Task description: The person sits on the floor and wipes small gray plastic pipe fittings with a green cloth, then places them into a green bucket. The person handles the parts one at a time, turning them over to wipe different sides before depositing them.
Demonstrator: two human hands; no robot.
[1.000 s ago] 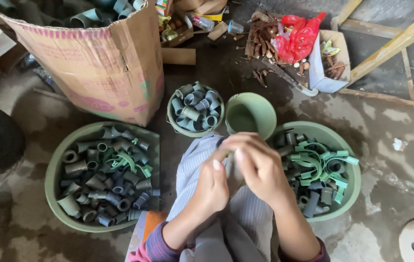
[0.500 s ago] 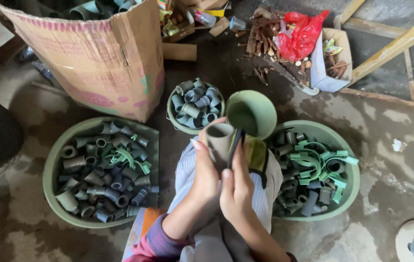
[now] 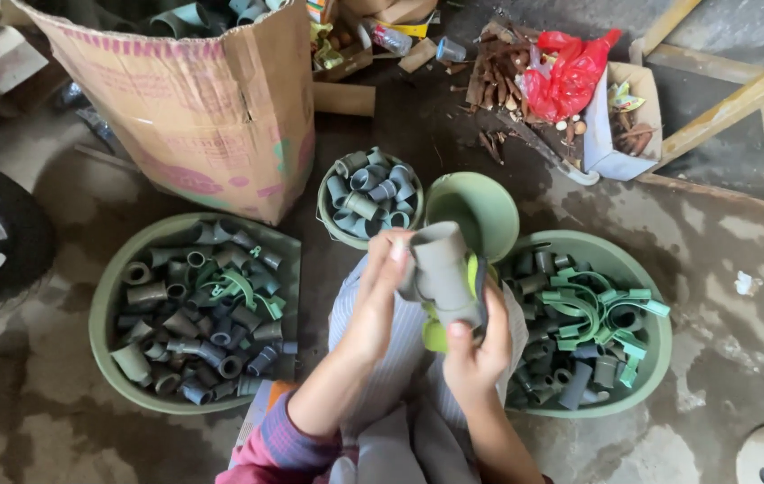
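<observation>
We are gripping a grey pipe fitting [image 3: 443,269]: left hand [image 3: 380,300] closed at nine o'clock, right hand [image 3: 476,345] closed at six.

I see the small bowl of fittings [image 3: 370,199] at centre: the cardboard box [image 3: 194,99] lies left of it, the empty bowl [image 3: 476,211] right, one basin [image 3: 194,314] front-left, another basin [image 3: 592,323] front-right.

Cardboard box [image 3: 194,108], red bag [image 3: 570,76]

Tall brown cardboard box [image 3: 211,108] with pink print at upper left — small white carton [image 3: 619,125] upper right.
</observation>
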